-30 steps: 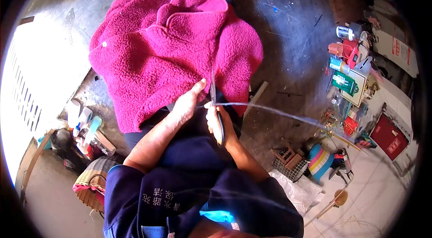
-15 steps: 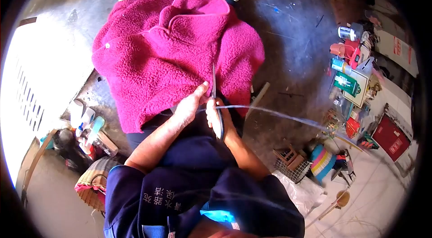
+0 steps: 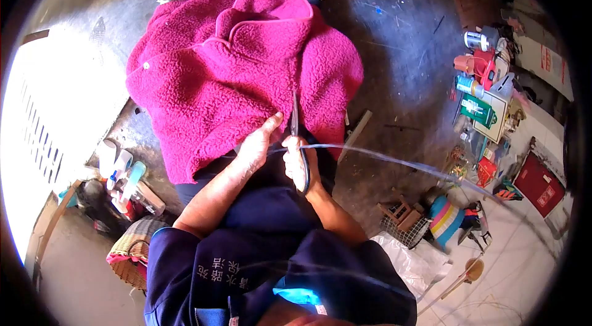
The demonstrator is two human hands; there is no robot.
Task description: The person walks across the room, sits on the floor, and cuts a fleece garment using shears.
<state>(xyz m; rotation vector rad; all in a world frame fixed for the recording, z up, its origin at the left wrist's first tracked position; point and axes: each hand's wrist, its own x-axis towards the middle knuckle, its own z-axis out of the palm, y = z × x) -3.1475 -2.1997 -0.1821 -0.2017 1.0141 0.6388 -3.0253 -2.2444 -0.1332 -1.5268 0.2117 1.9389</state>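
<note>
A pink fleece garment lies spread over my lap and knees. My left hand pinches its lower edge near the middle, thumb on top. Just to the right, my right hand is wrapped round the dark handles of a pair of scissors. The blades point away from me over the fleece, and their tips rest at a fold. They look nearly closed. A pale translucent strand crosses near my right hand and runs off to the right.
A wicker basket and several bottles stand at the left. At the right are a striped stool, a wire basket, a plastic bag and a cluttered shelf with a green box.
The scissors have closed somewhat, and their handles have drawn together in my right hand. My left hand stays at the fleece edge. The view has shifted slightly.
</note>
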